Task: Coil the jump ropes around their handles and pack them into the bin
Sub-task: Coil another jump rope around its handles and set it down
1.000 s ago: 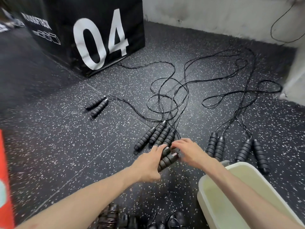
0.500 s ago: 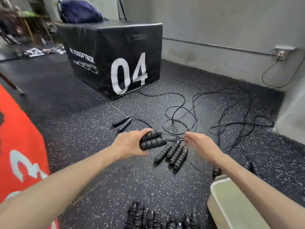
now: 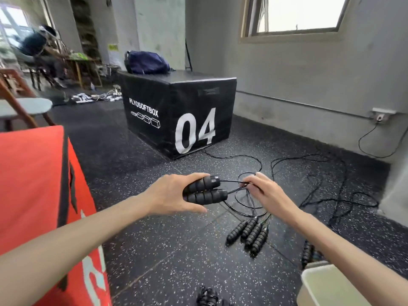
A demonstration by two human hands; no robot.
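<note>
Handles [image 3: 204,193] now lifted off the floor [image 3: 176,250] and held paired in the left hand [image 3: 174,196], right hand [image 3: 263,192] pinching their cord [image 3: 231,181] just beside, so winding can begin; bin [image 3: 326,286] waits at lower right.

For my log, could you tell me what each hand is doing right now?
Left hand: grips two handles.
Right hand: pinches the rope.
</note>
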